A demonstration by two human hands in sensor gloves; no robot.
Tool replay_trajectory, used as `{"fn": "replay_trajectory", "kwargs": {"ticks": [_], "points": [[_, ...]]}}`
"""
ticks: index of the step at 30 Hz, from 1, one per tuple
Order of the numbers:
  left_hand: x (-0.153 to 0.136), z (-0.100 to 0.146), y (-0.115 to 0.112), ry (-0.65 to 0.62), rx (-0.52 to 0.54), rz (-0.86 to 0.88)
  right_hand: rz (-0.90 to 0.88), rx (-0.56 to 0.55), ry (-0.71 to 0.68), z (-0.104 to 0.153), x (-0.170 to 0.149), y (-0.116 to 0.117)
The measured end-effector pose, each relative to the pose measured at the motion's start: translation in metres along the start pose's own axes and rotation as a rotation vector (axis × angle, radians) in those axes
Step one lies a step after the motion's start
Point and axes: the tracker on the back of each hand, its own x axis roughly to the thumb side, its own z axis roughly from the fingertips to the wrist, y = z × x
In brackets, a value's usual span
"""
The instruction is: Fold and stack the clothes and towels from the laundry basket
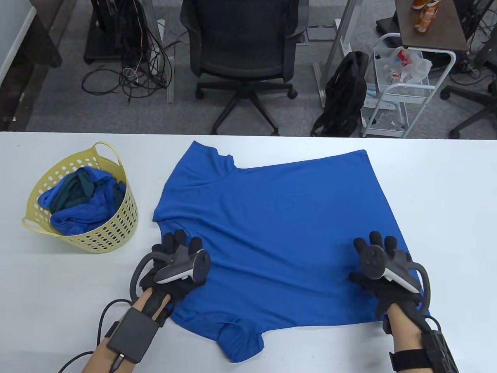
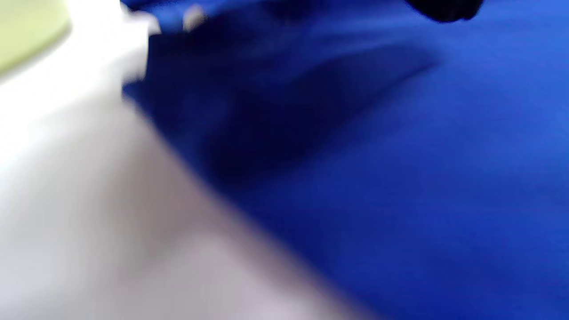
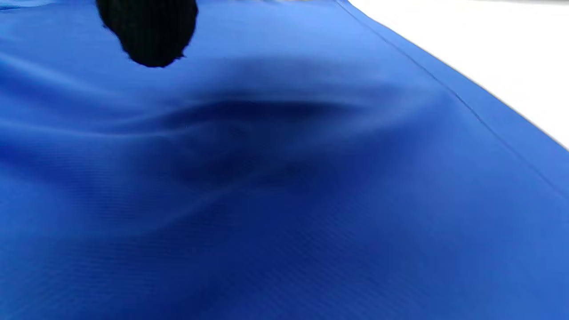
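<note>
You have no text to read here. The blue shirt (image 1: 279,233) carries no print, label or brand that shows, and the yellow basket (image 1: 112,229) at your ten o'clock is plain. The packets on the far cart (image 1: 404,70) at your one o'clock show red marks, too small to make out.

Grey carpet floor (image 1: 58,105); black office chair (image 1: 242,46) top centre; tangled cables (image 1: 136,70) upper left; white wire cart (image 1: 404,85) and black backpack (image 1: 343,97) upper right.
</note>
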Motion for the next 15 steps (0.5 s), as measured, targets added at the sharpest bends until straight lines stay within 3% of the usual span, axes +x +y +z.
{"fn": "replay_trajectory", "kwargs": {"ticks": [2, 5, 7, 10, 15], "points": [[-0.011, 0.008, -0.022, -0.033, -0.078, 0.027, -0.079, 0.1, 0.069, -0.01, -0.021, 0.008], [-0.025, 0.014, -0.038, -0.081, -0.128, 0.073, -0.189, 0.089, 0.098, -0.016, -0.036, 0.02], [-0.035, 0.018, -0.041, -0.101, -0.133, 0.131, -0.244, 0.137, 0.125, -0.017, -0.042, 0.029], [-0.052, 0.022, -0.04, -0.076, -0.152, 0.103, -0.164, 0.163, 0.137, -0.012, -0.036, 0.033], [-0.079, 0.02, -0.042, -0.05, -0.163, 0.173, 0.107, 0.248, 0.068, 0.012, 0.002, 0.039]]}}
